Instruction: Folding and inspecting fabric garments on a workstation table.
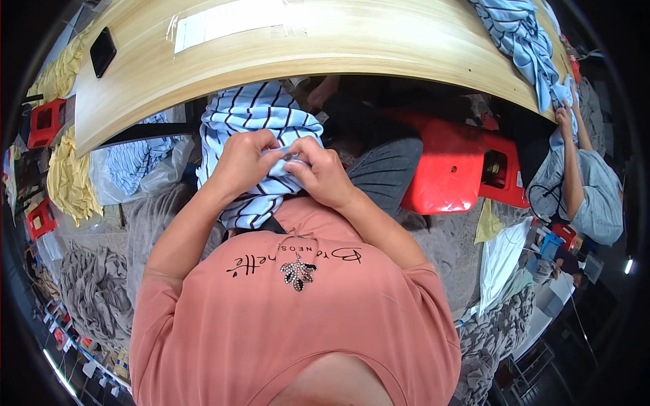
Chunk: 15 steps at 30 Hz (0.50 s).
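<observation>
A light blue cloth with dark stripes (261, 111) lies bunched over my lap, its upper part passing under the table edge. My left hand (247, 159) pinches a fold of it between thumb and fingers. Close beside it, my right hand (319, 169) grips the same fold, and the two sets of fingertips nearly meet. Any small thing between the fingertips is too hidden to make out.
A wooden table (359, 44) curves across the front, bearing a black phone (103, 52) and a taped white sheet (227, 26). Red stools (443, 166) stand at right. Another person (586, 183) handles striped blue cloth (518, 40). Yellow cloth (70, 179) and grey heaps (98, 287) lie at left.
</observation>
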Tool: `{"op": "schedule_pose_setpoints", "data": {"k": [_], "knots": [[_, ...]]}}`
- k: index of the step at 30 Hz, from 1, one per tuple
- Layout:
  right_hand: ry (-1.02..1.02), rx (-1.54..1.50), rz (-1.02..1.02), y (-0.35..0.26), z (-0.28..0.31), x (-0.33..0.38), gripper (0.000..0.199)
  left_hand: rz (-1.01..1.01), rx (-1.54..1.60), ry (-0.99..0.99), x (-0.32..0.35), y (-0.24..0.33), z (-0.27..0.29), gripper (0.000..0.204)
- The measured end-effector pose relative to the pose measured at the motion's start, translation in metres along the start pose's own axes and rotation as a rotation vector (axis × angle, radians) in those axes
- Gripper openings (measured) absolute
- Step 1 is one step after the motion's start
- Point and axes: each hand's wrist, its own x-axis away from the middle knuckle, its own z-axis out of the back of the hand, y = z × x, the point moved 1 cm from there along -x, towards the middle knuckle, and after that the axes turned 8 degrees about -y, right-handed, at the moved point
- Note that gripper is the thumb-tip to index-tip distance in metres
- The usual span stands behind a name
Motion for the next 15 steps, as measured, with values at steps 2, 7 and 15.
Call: {"op": "schedule_pose_setpoints", "data": {"k": [2,7,15], "knots": [[-0.111,-0.201,-0.190,0.004,0.006,0.000,0.023,0.060,-0.011,-0.023,0.000,-0.005,-0.002,0.015],[-0.156,0.321,0.225,-0.004,0.000,-0.002,0.033,0.093,0.075,-0.018,0.000,-0.021,-0.007,0.010],[-0.162,0.234,0.289,0.001,0.002,-0.008,0.018,0.222,0.870,-0.061,0.007,-0.022,-0.009,0.007]]}}
